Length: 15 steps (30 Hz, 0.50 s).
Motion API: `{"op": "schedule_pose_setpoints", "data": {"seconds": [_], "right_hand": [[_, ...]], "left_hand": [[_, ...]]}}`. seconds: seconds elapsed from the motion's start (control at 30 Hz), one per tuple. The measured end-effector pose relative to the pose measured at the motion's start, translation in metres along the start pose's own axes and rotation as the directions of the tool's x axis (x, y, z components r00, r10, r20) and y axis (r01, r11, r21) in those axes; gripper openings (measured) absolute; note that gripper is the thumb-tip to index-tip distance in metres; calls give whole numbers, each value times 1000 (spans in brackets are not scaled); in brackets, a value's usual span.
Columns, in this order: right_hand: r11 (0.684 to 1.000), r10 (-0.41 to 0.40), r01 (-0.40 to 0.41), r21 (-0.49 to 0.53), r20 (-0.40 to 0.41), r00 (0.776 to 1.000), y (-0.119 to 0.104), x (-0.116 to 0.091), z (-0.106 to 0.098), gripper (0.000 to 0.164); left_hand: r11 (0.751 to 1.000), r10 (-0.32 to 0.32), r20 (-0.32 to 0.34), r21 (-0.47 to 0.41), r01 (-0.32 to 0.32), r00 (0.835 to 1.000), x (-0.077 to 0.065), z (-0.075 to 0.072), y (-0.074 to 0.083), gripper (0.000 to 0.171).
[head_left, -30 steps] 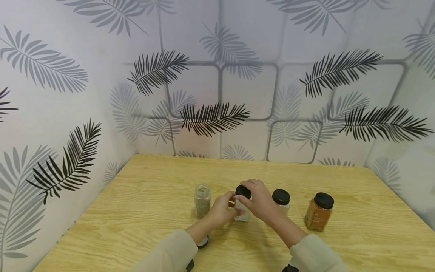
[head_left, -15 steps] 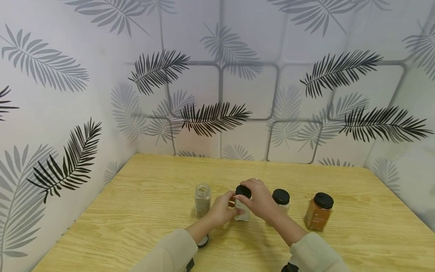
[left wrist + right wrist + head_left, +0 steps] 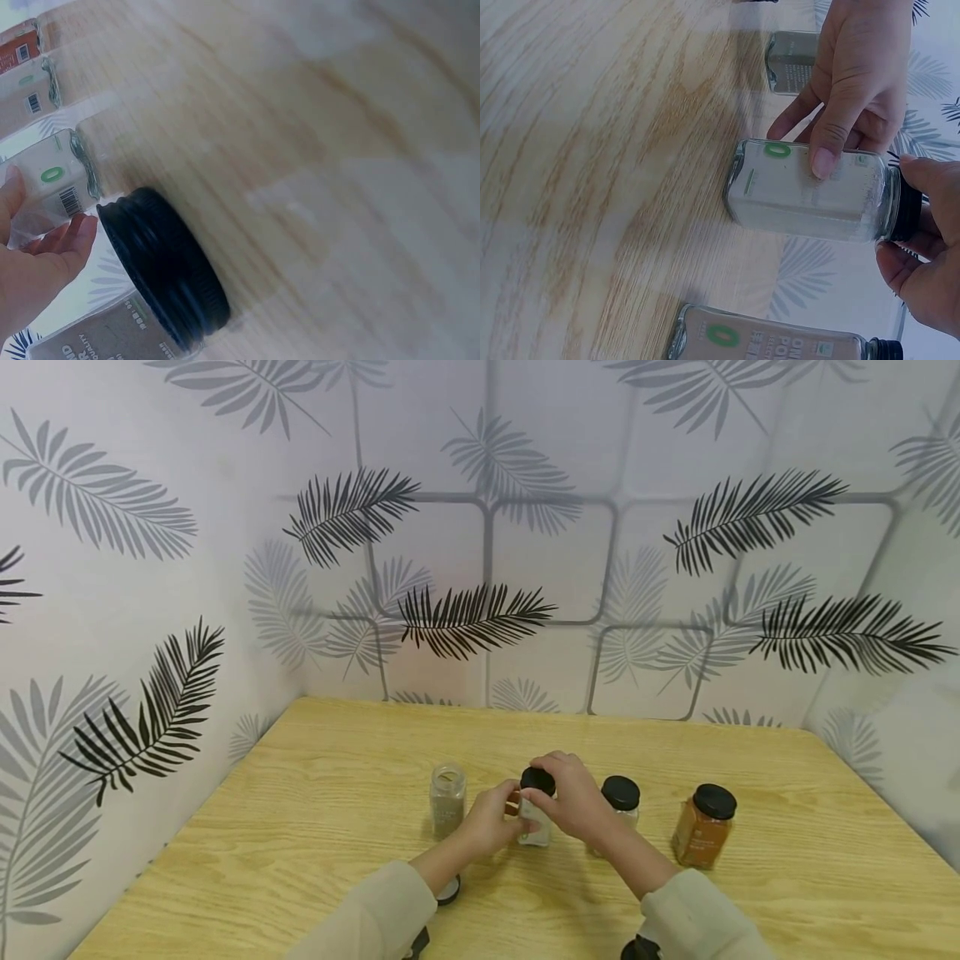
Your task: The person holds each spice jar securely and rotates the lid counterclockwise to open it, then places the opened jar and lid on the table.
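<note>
A square glass spice jar of white powder (image 3: 806, 191) stands upright on the table between my hands. Around its body my left hand (image 3: 489, 822) grips, the thumb lying along the label side in the right wrist view. My right hand (image 3: 572, 802) pinches the jar's black lid (image 3: 909, 208) from above, between thumb and fingers. The lid sits on the jar's mouth; whether its thread is loose cannot be seen. Left of the hands is a lidless jar of grey-brown powder (image 3: 447, 806). A loose black lid (image 3: 169, 262) lies nearer to me, partly behind my left forearm in the head view.
To the right stand a black-capped jar with pale contents (image 3: 621, 797), partly behind my right hand and forearm, and a capped jar of orange-brown powder (image 3: 703, 828). The wooden table (image 3: 360, 752) meets a leaf-patterned wall (image 3: 450, 552) at the back.
</note>
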State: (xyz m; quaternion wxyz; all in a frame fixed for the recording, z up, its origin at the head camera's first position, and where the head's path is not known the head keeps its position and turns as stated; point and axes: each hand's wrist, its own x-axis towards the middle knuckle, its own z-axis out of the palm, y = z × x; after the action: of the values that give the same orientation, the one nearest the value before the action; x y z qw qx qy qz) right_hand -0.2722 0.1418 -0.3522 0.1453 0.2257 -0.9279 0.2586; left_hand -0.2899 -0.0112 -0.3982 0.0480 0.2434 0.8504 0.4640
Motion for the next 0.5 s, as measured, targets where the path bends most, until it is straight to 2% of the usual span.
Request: {"op": "schedule_pose_setpoints", "data": {"seconds": [0.5], "right_hand": [[1000,-1,1,-6,36,999,-2,1,-3,35]], "left_hand": [[1000,12,11,5,-12,1000,1,0,-1,47]]}}
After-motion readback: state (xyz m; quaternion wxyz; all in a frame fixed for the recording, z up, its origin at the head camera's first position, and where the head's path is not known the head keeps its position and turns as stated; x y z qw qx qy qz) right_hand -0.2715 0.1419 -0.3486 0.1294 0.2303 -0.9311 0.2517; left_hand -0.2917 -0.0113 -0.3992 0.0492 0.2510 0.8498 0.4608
